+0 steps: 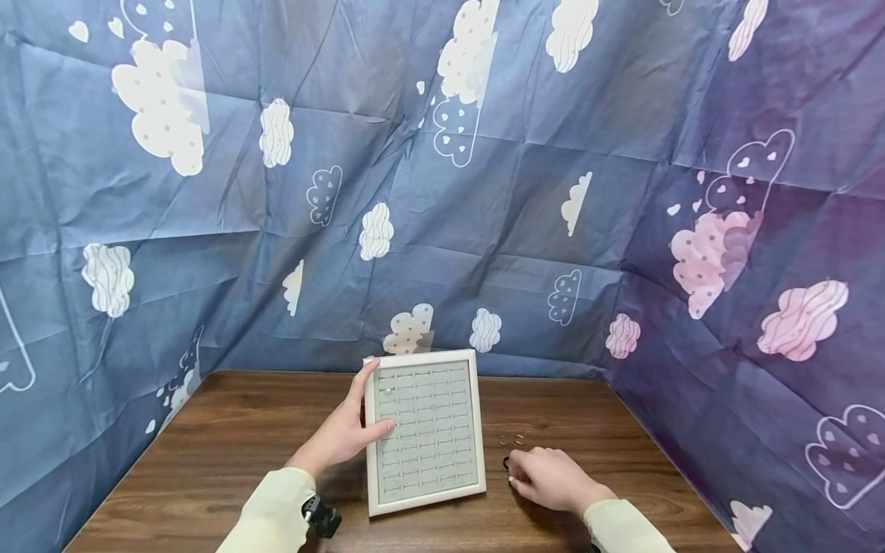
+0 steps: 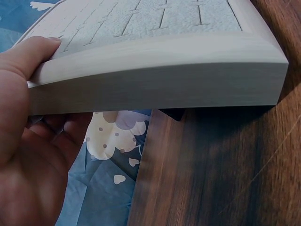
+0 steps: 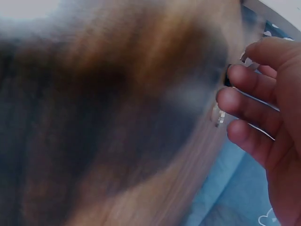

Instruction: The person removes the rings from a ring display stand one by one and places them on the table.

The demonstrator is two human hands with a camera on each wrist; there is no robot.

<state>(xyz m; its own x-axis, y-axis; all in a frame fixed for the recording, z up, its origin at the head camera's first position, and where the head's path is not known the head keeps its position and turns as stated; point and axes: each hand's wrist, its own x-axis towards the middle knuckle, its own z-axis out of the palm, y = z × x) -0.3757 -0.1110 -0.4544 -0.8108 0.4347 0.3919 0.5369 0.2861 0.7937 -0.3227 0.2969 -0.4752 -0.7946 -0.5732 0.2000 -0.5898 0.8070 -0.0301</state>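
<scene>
A white-framed ring display board (image 1: 425, 430) with rows of slits in its pale padding stands tilted on the table. My left hand (image 1: 349, 426) grips its left side, thumb (image 2: 44, 47) over the front and fingers behind. A pearl ring (image 1: 389, 391) sits in a slot near the upper left. At the table, my right hand (image 1: 553, 478) has curled fingers and pinches a small silvery ring (image 3: 244, 58) at the fingertips, partly hidden. Just beyond it lie two thin rings, one on the left (image 1: 504, 441) and one on the right (image 1: 518, 440). A black ring (image 1: 506, 464) lies beside the fingers.
The brown wooden table (image 1: 276, 407) carries everything. Blue cloth with cloud prints (image 1: 484, 230) hangs behind the table and along its sides. A dark strip, perhaps the board's stand (image 2: 173, 113), shows under the board in the left wrist view.
</scene>
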